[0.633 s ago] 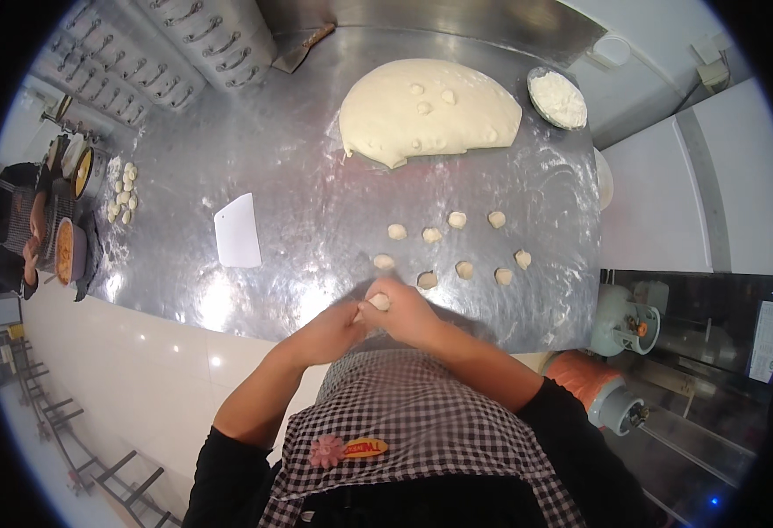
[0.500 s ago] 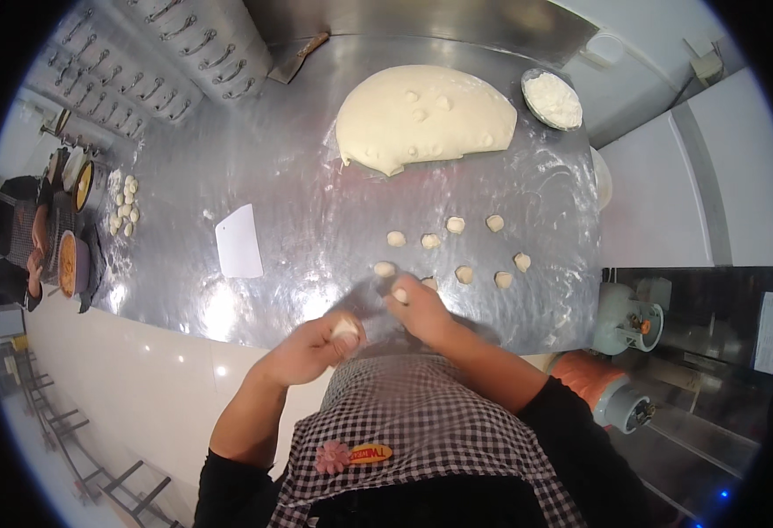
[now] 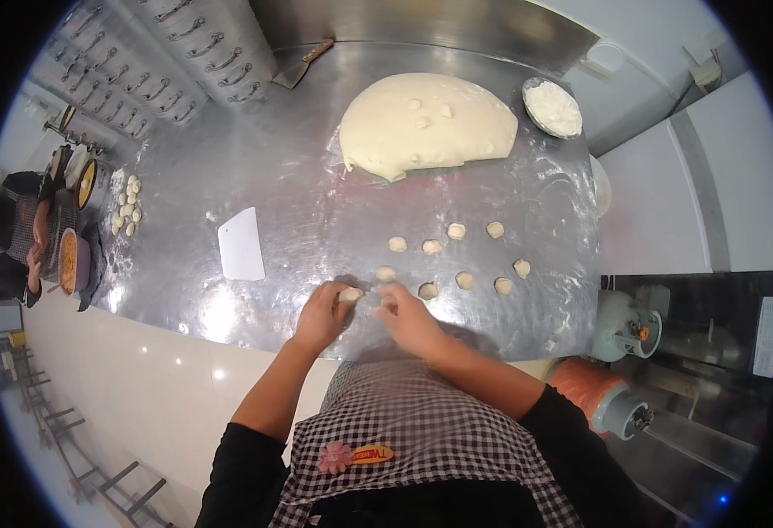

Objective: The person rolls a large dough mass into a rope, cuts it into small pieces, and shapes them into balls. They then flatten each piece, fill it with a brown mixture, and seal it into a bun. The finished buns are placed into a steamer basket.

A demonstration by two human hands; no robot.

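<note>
My left hand point(image 3: 321, 317) is low over the front of the steel table point(image 3: 307, 211), its fingers closed round a small lump of dough point(image 3: 349, 295). Just to the right, my right hand point(image 3: 408, 319) has its fingers curled together, slightly blurred; what they pinch, if anything, I cannot make out. A flattened dough piece point(image 3: 386, 275) lies just beyond its fingertips. Another dough piece point(image 3: 428, 290) rests beside its knuckles, with several more spread to the right and behind. Farther back sits a big slab of pale dough point(image 3: 430, 123), small lumps on its top.
A white dough scraper point(image 3: 242, 245) lies left of my hands. Behind are a wooden-handled metal scraper point(image 3: 303, 66) and a bowl of flour point(image 3: 553, 109). Small dough pieces point(image 3: 126, 207) line the left end, near a person point(image 3: 30, 229) and a tub of filling point(image 3: 71, 262). Gas cylinders point(image 3: 628, 326) stand right.
My left hand has moved forward from the table edge onto the tabletop with its dough lump. My right hand has shifted slightly nearer me, uncovering a dough piece beside it.
</note>
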